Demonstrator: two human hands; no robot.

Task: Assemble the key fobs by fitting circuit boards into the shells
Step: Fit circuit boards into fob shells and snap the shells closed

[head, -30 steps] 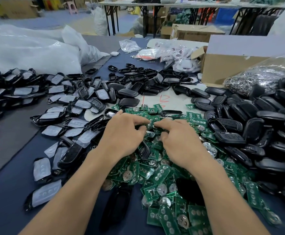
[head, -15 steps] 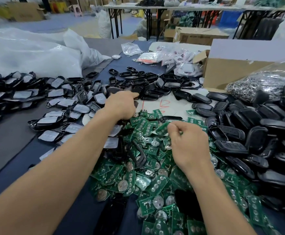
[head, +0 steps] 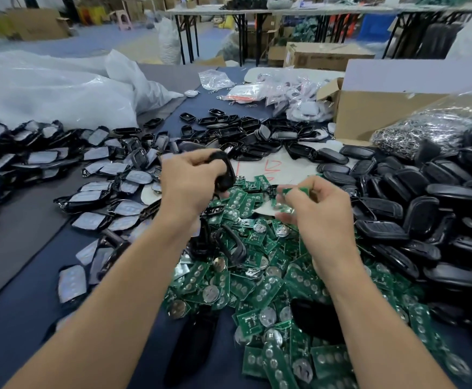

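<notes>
left hand [head: 185, 183] grips a black key fob shell [head: 225, 169]; right hand [head: 321, 209] pinches a green circuit board [head: 299, 190] near it, above the board pile [head: 257, 276]. red scrawl [head: 271, 167] beyond the hands, unreadable.

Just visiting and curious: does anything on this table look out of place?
Only slightly: a few black shells lie stranded among the green circuit boards, away from the shell heaps on either side. Nothing looks broken.
</notes>
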